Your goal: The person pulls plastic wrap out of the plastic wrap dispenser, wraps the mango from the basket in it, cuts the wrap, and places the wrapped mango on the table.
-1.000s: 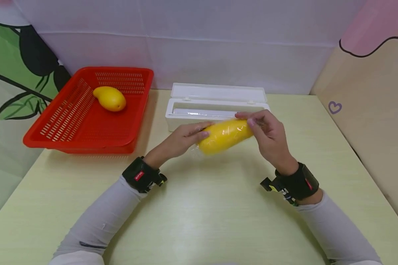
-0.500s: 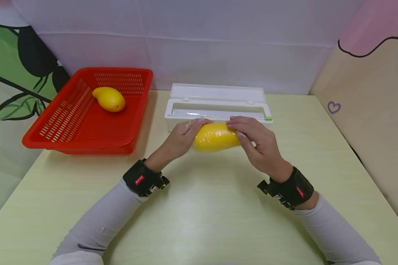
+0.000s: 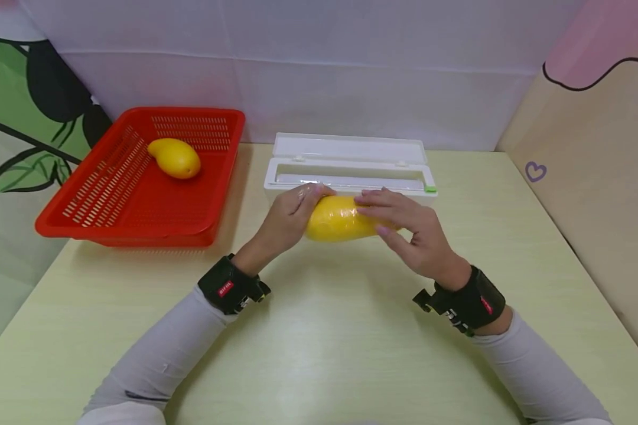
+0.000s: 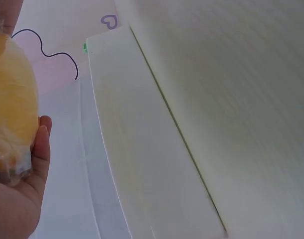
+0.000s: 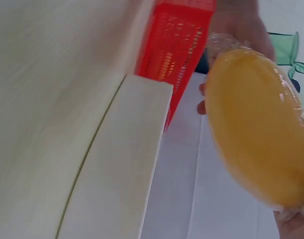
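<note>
Both hands hold a yellow mango point(image 3: 334, 218) wrapped in shiny clear cling film, above the table in front of the white cling film dispenser point(image 3: 351, 149). My left hand point(image 3: 283, 221) grips the mango's left end, thumb lying along its top. At the other end my right hand point(image 3: 424, 239) lays its fingers over the top, thumb on the near side. Crumpled film gathers at the end of the mango point(image 4: 12, 94) by the left palm in the left wrist view. The right wrist view shows smooth film over the mango point(image 5: 259, 124) and bunched film at both ends.
A red plastic basket point(image 3: 210, 235) stands at the back left with another yellow mango point(image 3: 175, 158) in it. The dispenser's lid is up, a film roll point(image 3: 345, 180) inside and a green piece point(image 3: 430, 189) at its right front corner. A cloth-covered wall point(image 3: 324, 100) rises behind.
The mango has shifted left and levelled out. My right hand has moved left, its fingers now lying over the mango's top. The left thumb has moved up onto the film.
</note>
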Action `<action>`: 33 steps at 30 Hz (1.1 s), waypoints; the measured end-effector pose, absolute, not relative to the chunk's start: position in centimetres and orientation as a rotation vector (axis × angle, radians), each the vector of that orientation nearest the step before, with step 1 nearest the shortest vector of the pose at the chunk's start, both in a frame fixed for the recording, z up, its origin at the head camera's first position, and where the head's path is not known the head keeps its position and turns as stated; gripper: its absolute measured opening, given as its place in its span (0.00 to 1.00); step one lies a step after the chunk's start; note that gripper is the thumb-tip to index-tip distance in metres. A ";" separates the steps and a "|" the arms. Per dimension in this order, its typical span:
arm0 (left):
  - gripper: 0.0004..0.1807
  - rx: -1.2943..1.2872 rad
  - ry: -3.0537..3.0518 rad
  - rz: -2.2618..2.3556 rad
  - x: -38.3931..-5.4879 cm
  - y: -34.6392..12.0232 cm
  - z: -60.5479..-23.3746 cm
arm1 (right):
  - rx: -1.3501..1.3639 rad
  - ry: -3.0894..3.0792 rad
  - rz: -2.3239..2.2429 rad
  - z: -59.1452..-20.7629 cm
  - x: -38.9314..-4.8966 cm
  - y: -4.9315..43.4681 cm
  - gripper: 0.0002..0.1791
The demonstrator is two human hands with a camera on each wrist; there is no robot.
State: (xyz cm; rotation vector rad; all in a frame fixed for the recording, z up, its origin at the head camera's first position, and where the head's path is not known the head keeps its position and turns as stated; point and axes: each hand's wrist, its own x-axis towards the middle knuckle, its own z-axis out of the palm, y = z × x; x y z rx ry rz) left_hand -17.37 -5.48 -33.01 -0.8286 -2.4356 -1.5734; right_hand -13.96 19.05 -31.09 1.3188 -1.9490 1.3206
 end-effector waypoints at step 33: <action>0.22 -0.936 -1.778 -1.605 -16.2 -4.1 -33.9 | 0.837 -2.408 2.289 -32.1 -14.4 18.9 0.24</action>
